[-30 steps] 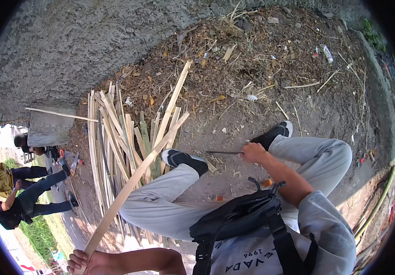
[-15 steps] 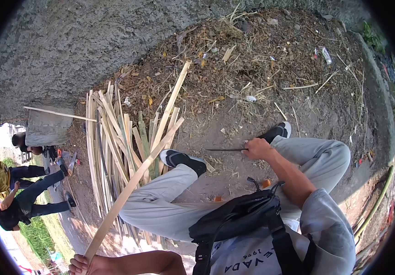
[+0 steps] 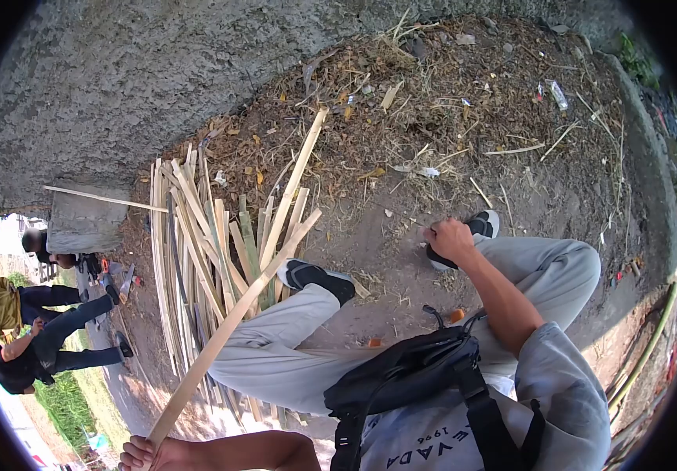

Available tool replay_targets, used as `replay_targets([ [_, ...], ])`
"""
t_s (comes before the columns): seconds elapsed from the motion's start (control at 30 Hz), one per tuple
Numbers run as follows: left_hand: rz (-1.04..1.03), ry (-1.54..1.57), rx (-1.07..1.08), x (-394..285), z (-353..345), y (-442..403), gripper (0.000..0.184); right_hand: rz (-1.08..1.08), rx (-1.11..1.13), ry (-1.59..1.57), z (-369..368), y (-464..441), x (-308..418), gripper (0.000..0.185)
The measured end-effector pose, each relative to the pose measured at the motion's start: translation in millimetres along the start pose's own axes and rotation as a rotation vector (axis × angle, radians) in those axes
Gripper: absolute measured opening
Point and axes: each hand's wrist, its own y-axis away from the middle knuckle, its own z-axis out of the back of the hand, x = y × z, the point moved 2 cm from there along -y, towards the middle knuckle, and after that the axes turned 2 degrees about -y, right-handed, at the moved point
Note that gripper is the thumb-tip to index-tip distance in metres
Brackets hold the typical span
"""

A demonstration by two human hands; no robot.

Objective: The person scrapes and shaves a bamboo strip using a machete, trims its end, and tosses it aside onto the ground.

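My left hand (image 3: pixel 144 454) is closed around the lower end of a long, pale bamboo strip (image 3: pixel 224 330). The strip slants up across my knee, and its far end lies over a pile of similar strips (image 3: pixel 189 235). In my right hand (image 3: pixel 453 239), held above my shoe, is a knife (image 3: pixel 412 220) gripped by its handle. Its thin blade points up and to the left and looks faint against the soil, apart from the bamboo. The handle is mostly hidden by my fingers.
My shoes (image 3: pixel 319 281) rest on bare soil beside the pile. A rough concrete wall (image 3: pixel 134 86) runs along the top, with dry leaves and litter below it. At left are people (image 3: pixel 20 353), a concrete block (image 3: pixel 87 220) and a saw (image 3: pixel 127 281).
My right hand has risen slightly, and the knife blade has swung from level to tilted up and left. The bamboo strip's far end has shifted slightly down and to the right.
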Motion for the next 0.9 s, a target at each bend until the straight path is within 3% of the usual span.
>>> replay_targets([
  [0.13, 0.006, 0.046, 0.048, 0.4, 2.2, -2.5, 0.024, 0.141, 0.128, 0.025, -5.9, 12.3, 21.0, 0.056],
  [0.23, -0.027, -0.01, -0.019, -2.7, -0.5, -2.8, 0.024, 0.194, 0.204, 0.146, -26.2, 12.8, 14.9, 0.049],
  [0.43, -0.011, -0.001, -0.055, -2.5, 4.5, -1.7, 0.023, 0.092, 0.257, 0.067, -23.0, 8.7, 19.5, 0.046],
  [0.53, 0.069, 0.099, 0.14, 1.8, 20.7, -11.2, 0.023, 0.098, 0.31, 0.12, -10.3, 11.6, 23.5, 0.042],
  [0.73, 0.012, 0.032, -0.024, 2.2, 6.8, -3.1, 0.024, 0.13, 0.373, 0.174, -31.8, 12.3, 10.5, 0.04],
  [0.9, 0.044, 0.033, 0.025, 3.2, 10.5, -6.6, 0.024, 0.116, 0.308, 0.216, -25.5, 9.0, 7.8, 0.032],
])
